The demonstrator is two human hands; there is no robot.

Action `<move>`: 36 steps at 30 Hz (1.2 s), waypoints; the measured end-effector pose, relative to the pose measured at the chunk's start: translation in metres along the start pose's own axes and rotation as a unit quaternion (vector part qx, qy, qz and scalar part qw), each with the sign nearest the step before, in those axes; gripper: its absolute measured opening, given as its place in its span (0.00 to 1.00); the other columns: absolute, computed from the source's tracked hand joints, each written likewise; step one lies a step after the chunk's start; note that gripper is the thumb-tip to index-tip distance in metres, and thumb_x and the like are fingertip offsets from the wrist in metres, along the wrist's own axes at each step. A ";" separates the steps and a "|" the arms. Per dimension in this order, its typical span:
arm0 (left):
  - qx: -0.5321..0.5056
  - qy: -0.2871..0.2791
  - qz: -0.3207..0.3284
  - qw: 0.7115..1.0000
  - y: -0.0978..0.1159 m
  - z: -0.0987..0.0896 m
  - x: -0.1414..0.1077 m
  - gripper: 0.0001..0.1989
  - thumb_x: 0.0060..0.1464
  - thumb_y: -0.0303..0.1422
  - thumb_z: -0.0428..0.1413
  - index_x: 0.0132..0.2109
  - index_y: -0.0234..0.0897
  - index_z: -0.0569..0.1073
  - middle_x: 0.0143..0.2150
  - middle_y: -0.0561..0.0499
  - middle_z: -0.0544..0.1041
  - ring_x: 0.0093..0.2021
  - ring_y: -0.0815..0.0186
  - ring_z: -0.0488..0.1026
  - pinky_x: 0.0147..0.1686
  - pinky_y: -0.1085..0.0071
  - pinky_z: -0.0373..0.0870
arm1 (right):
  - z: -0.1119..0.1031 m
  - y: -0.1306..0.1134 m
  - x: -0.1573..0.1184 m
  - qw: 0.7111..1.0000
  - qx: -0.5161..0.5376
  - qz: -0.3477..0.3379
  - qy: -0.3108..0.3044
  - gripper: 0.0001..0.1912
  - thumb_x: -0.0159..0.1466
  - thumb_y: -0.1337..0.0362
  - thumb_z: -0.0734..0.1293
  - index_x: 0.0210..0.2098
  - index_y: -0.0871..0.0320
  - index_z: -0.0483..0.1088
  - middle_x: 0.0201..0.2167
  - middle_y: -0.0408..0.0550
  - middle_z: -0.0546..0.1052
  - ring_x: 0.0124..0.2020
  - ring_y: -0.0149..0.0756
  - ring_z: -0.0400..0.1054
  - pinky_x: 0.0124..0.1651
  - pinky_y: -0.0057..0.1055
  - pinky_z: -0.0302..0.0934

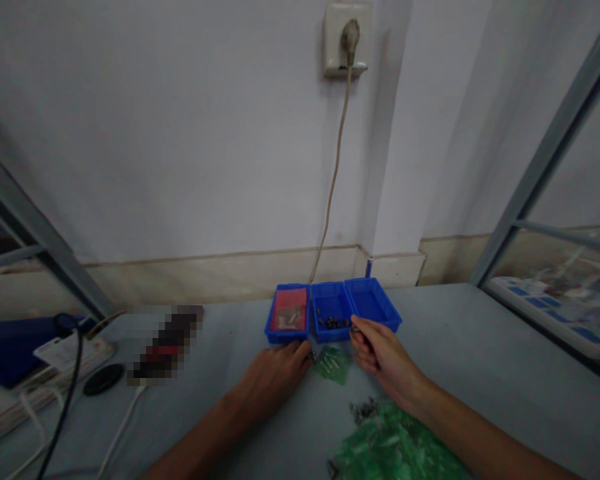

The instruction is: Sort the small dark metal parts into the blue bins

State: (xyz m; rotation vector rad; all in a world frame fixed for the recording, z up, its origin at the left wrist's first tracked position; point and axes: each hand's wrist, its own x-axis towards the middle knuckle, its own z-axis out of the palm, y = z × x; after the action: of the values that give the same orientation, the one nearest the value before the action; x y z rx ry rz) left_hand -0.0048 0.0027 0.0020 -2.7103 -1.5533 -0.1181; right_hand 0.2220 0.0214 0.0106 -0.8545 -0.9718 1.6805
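My right hand [383,353] pinches a small dark metal part [354,329] between thumb and forefinger, over the front edge of the blue trays. The middle blue tray [333,291] holds several small dark parts [333,323]. My left hand [283,370] rests on the table in front of the left tray, fingers drawn together. Something small and shiny shows at its fingertips, too small to name. Between my hands lies a green clear bag [333,365] with several slim metal pieces in it. In the left blue tray [269,327] are a red sheet and a clear bag [289,317].
A heap of green bags [395,447] with metal parts lies under my right forearm. The right blue tray [373,303] adjoins the middle one. To the left are a pixelated object [165,347], a black disc [104,379], cables and a power strip [10,420].
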 end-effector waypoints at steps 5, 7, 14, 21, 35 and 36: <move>0.004 0.009 0.004 1.000 -0.001 0.002 0.000 0.09 0.70 0.36 0.45 0.52 0.43 0.67 0.45 0.50 0.79 0.41 0.59 0.79 0.36 0.67 0.76 | 0.000 -0.001 0.000 1.000 -0.003 -0.001 0.003 0.23 0.61 0.49 0.72 0.23 0.57 0.61 0.16 0.34 0.57 0.15 0.22 0.42 0.17 0.25 0.37; 0.003 0.008 0.004 1.000 0.000 0.002 0.000 0.09 0.70 0.36 0.45 0.52 0.43 0.67 0.45 0.50 0.79 0.42 0.59 0.79 0.37 0.67 0.76 | 0.001 -0.002 0.000 1.000 -0.003 0.001 0.004 0.23 0.61 0.49 0.72 0.23 0.57 0.61 0.16 0.34 0.56 0.15 0.22 0.42 0.17 0.25 0.37; 0.000 0.011 0.008 1.000 -0.001 0.003 0.000 0.09 0.70 0.35 0.46 0.51 0.42 0.68 0.44 0.49 0.79 0.42 0.59 0.79 0.37 0.67 0.76 | 0.001 -0.002 0.001 1.000 0.006 -0.002 0.002 0.23 0.60 0.49 0.72 0.23 0.57 0.62 0.16 0.34 0.57 0.15 0.22 0.43 0.17 0.25 0.36; 0.002 0.011 0.006 1.000 -0.002 0.005 0.000 0.09 0.70 0.35 0.45 0.52 0.43 0.67 0.44 0.50 0.79 0.41 0.59 0.79 0.36 0.67 0.75 | 0.002 -0.002 0.000 1.000 0.001 -0.002 0.009 0.23 0.60 0.49 0.73 0.23 0.58 0.62 0.15 0.34 0.57 0.15 0.22 0.43 0.17 0.25 0.37; 0.002 0.015 0.008 1.000 -0.002 0.005 -0.001 0.09 0.70 0.35 0.45 0.50 0.41 0.68 0.43 0.49 0.79 0.40 0.60 0.79 0.36 0.68 0.75 | 0.002 -0.004 0.000 1.000 0.002 -0.002 0.009 0.23 0.59 0.48 0.73 0.23 0.57 0.62 0.16 0.34 0.57 0.15 0.22 0.42 0.17 0.25 0.36; 0.001 0.016 0.007 1.000 -0.002 0.005 -0.001 0.09 0.70 0.35 0.45 0.50 0.41 0.68 0.44 0.48 0.78 0.40 0.60 0.79 0.36 0.67 0.75 | 0.002 -0.004 0.000 1.000 0.004 -0.003 0.009 0.23 0.59 0.48 0.73 0.23 0.57 0.62 0.16 0.34 0.57 0.15 0.22 0.43 0.17 0.25 0.36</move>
State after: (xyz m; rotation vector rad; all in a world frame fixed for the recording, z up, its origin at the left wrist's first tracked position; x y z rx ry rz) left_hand -0.0067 0.0032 -0.0026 -2.7039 -1.5264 -0.1585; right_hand 0.2221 0.0223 0.0150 -0.8593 -0.9543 1.6675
